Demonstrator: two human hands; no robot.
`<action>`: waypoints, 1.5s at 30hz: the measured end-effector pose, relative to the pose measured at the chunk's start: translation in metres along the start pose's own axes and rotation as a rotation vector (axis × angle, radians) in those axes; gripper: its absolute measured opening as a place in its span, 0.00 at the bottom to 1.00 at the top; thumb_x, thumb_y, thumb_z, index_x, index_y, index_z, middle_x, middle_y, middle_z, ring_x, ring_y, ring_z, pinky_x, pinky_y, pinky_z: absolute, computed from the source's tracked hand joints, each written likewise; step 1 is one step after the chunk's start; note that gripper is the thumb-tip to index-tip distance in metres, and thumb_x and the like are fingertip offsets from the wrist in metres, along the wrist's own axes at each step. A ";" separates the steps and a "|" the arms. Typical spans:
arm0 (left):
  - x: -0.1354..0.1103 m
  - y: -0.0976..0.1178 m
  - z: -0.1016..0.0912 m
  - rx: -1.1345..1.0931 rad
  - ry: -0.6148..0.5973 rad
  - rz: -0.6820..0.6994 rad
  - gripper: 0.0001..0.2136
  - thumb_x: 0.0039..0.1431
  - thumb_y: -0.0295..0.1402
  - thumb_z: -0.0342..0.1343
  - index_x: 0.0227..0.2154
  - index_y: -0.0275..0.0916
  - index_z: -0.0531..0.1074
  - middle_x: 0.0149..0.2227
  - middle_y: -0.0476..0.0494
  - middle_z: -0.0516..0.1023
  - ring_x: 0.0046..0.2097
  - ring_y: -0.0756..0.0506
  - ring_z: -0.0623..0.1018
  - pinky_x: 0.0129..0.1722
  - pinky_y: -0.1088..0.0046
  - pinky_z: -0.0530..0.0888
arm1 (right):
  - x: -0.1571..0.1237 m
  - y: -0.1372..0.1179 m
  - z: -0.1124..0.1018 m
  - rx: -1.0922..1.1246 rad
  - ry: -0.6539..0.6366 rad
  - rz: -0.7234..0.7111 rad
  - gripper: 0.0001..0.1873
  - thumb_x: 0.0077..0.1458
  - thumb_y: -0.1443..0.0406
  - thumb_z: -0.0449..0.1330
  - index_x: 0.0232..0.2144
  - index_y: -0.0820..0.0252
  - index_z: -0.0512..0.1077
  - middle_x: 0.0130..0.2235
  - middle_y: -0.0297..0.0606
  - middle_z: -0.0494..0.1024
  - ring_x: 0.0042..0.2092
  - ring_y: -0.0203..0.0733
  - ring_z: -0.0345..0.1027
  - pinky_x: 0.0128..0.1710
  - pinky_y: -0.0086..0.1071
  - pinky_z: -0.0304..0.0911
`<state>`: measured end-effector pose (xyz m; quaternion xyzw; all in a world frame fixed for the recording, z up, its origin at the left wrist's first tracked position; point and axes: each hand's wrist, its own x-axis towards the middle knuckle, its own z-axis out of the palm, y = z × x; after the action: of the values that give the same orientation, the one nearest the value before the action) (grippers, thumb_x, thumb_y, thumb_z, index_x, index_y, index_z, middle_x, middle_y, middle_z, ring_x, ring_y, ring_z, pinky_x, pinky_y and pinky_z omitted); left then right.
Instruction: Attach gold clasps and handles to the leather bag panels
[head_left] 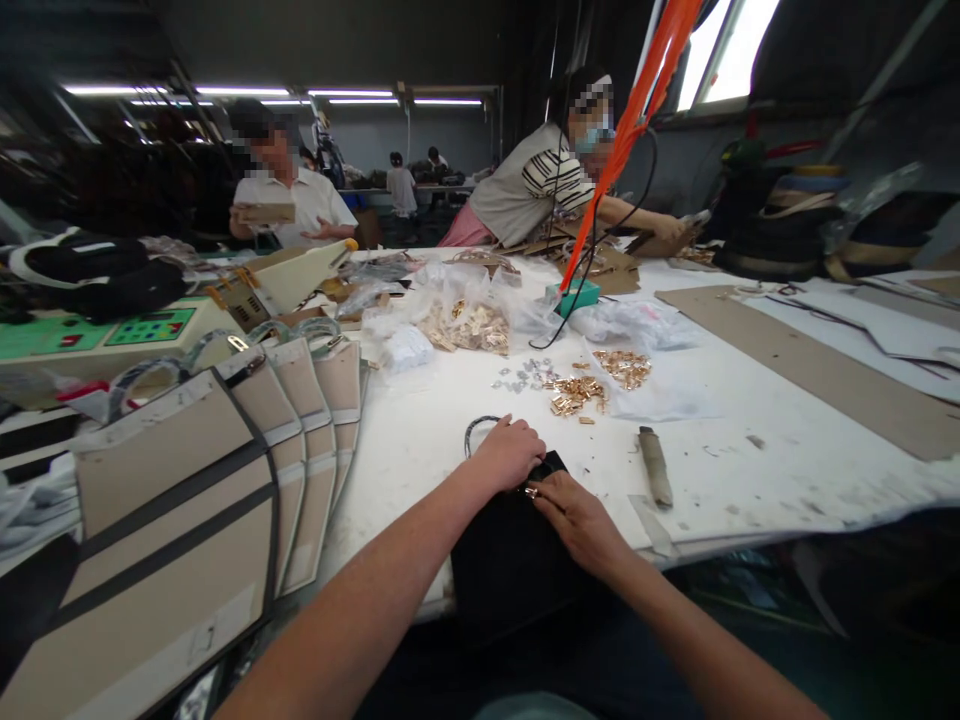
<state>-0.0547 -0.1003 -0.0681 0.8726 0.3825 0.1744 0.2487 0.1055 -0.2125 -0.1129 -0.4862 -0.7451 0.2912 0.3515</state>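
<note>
- Head view, lower centre: the left hand [510, 452] lies knuckles up, its fingers curled down and clamped on the top edge of a black bag [507, 570].
- The black bag stands at the near edge of the white table [420, 430], hanging partly over it, in the lower middle of the frame.
- The right hand [577, 518] sits just right of the left and nearly touches it. Its fingertips are drawn together on a small gold fitting [531, 492] at the bag's top edge.
- A thin handle loop [472, 432] shows just left of the left hand.
- Above the hands, mid-frame, a heap of gold clasps [576, 393] lies loose on the table, with clear plastic bags [472, 322] of more hardware behind it.
- Right of the hands, a grey-handled tool [655, 466] lies flat, apart from both.
- Lower left: a row of beige bags [225, 470] with dark straps, leaning one on another.
- Upper left and upper centre: a person in a white shirt [300, 205] and a person in a striped top [536, 185] are at the far side of the table.
</note>
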 end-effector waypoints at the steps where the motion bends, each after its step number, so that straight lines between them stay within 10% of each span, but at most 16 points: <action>1: 0.003 0.002 -0.002 -0.016 0.002 0.002 0.08 0.50 0.26 0.63 0.21 0.45 0.75 0.35 0.42 0.82 0.51 0.36 0.76 0.67 0.54 0.55 | 0.002 0.002 0.002 -0.005 -0.003 -0.009 0.16 0.69 0.61 0.54 0.49 0.49 0.80 0.42 0.40 0.77 0.44 0.45 0.73 0.47 0.39 0.72; 8: 0.024 0.028 -0.003 -0.150 0.091 -0.042 0.08 0.41 0.27 0.70 0.21 0.48 0.78 0.23 0.47 0.76 0.36 0.37 0.78 0.52 0.60 0.70 | 0.014 0.004 0.011 0.034 0.123 0.006 0.13 0.66 0.60 0.58 0.46 0.48 0.82 0.49 0.40 0.82 0.49 0.50 0.77 0.51 0.43 0.73; 16: 0.027 0.047 -0.002 -0.583 0.187 -0.182 0.20 0.59 0.49 0.62 0.44 0.39 0.81 0.36 0.39 0.84 0.34 0.39 0.81 0.38 0.65 0.75 | 0.021 0.011 -0.002 0.067 0.312 0.045 0.13 0.64 0.58 0.60 0.41 0.53 0.83 0.52 0.43 0.82 0.54 0.52 0.76 0.58 0.47 0.70; 20: -0.001 0.027 -0.001 -0.314 0.275 -0.220 0.13 0.61 0.45 0.59 0.34 0.41 0.80 0.34 0.41 0.83 0.36 0.40 0.80 0.42 0.65 0.74 | 0.024 0.026 -0.029 0.183 0.325 0.262 0.16 0.59 0.53 0.63 0.40 0.57 0.83 0.44 0.44 0.84 0.41 0.50 0.80 0.41 0.43 0.78; 28: -0.033 0.013 0.014 0.060 0.120 -0.343 0.19 0.46 0.42 0.72 0.40 0.40 0.78 0.47 0.34 0.80 0.54 0.29 0.76 0.55 0.55 0.72 | 0.030 0.029 -0.054 0.014 0.159 0.350 0.16 0.54 0.57 0.64 0.42 0.57 0.83 0.31 0.36 0.84 0.32 0.46 0.79 0.37 0.37 0.72; 45: -0.016 0.010 0.004 0.063 -0.152 -0.452 0.20 0.50 0.43 0.69 0.44 0.41 0.79 0.45 0.43 0.83 0.46 0.39 0.81 0.41 0.70 0.74 | 0.029 0.008 -0.039 -0.490 0.032 0.257 0.07 0.59 0.66 0.63 0.41 0.54 0.77 0.32 0.32 0.82 0.35 0.43 0.75 0.35 0.32 0.56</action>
<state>-0.0566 -0.1193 -0.0674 0.7827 0.5537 0.0363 0.2820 0.1324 -0.1789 -0.0892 -0.6519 -0.7198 0.1369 0.1954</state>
